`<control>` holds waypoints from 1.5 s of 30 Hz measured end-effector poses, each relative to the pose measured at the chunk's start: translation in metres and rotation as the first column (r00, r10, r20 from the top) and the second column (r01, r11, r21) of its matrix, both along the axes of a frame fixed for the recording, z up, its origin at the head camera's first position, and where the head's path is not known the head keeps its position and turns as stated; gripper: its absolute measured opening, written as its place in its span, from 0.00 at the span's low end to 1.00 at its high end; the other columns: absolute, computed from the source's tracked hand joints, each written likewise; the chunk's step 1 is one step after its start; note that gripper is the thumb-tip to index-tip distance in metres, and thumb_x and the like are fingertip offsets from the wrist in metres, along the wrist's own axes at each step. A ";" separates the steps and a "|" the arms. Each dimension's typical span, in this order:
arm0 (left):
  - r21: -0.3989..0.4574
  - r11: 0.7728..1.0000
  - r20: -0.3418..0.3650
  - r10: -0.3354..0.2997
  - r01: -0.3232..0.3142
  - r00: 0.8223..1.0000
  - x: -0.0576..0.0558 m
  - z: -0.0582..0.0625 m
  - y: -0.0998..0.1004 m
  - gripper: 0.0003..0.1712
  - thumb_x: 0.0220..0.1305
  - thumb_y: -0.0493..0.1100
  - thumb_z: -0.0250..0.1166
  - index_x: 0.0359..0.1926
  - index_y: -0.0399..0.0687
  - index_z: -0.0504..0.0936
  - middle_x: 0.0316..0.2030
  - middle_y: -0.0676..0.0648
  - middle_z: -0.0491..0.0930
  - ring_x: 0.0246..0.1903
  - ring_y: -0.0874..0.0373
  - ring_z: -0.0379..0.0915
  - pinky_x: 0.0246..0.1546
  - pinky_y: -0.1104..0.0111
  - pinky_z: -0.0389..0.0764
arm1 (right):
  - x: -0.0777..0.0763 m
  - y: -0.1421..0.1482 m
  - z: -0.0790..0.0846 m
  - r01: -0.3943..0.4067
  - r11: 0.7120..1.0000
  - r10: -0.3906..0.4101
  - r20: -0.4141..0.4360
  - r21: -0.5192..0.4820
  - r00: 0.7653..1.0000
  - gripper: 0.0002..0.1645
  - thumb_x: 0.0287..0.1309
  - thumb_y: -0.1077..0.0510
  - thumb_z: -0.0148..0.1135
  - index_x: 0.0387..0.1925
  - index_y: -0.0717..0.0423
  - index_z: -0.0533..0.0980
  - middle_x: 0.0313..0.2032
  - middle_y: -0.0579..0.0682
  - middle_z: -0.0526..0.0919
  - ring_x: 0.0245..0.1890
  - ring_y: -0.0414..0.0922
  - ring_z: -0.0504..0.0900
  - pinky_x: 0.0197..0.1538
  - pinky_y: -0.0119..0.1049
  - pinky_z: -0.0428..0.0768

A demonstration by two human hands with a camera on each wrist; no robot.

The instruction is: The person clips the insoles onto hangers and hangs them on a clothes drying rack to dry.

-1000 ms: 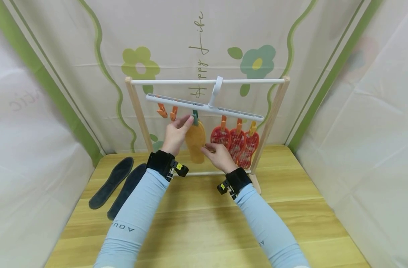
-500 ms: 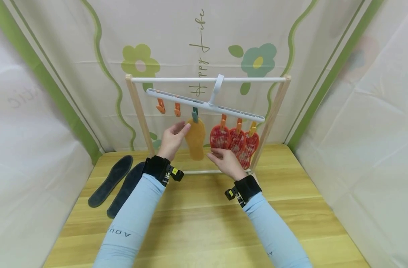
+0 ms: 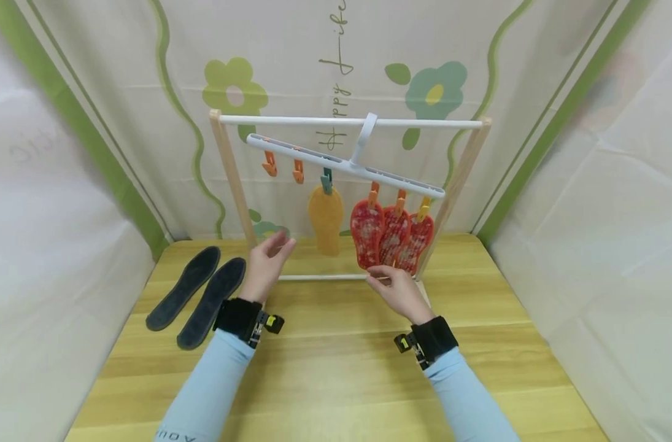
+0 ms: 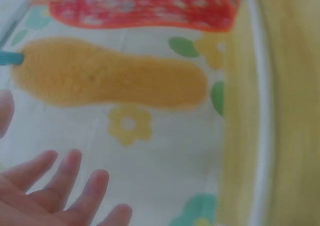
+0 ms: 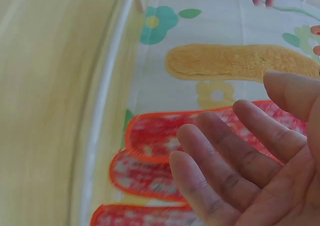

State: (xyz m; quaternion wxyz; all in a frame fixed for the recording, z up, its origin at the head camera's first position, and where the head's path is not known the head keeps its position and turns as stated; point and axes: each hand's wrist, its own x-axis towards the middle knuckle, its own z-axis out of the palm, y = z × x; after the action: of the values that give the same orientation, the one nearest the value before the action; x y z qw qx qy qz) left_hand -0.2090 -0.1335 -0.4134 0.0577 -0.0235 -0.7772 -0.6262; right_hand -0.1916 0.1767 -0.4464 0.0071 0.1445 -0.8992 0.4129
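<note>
A yellow-orange insole point(image 3: 326, 224) hangs from a dark green clip point(image 3: 327, 182) under a tilted white hanger point(image 3: 305, 153). Three red patterned insoles point(image 3: 367, 234) dangle from orange and yellow clips on the hanger's lower right side. To the left, two orange clips point(image 3: 269, 166) hold nothing. My left hand point(image 3: 264, 264) is apart from the yellow insole, lower and to its left, fingers spread and holding nothing. Just below the red insoles in the head view, my right hand point(image 3: 399, 291) has relaxed fingers with nothing in them; whether it touches an insole I cannot tell.
The hanger hooks over the top white bar point(image 3: 291, 120) of a wooden-sided rack point(image 3: 233, 178). Two dark insoles point(image 3: 183, 288) lie on the wooden table point(image 3: 336, 368) at the left. Printed fabric encloses the back and sides.
My left hand has let go of the green clip and moved down and left. My right hand has withdrawn from the yellow insole, down and right. The insole stays hanging.
</note>
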 end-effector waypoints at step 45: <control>-0.440 0.835 0.064 0.396 -0.330 0.916 0.102 -0.093 -0.157 0.29 0.74 0.52 0.56 0.66 0.36 0.72 0.55 0.34 0.78 0.55 0.41 0.74 0.41 0.79 0.71 | 0.062 0.088 -0.073 0.181 0.978 -0.174 -0.075 0.106 0.982 0.16 0.67 0.60 0.63 0.53 0.62 0.80 0.49 0.62 0.83 0.43 0.56 0.84 0.43 0.50 0.83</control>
State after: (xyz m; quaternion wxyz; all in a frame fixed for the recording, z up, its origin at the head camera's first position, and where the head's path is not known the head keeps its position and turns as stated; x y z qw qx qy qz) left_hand -0.1072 -0.2905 -0.5065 0.1099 0.1608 -0.8858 -0.4212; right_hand -0.1291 0.2647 -0.5197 0.0652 0.0772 -0.9296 0.3544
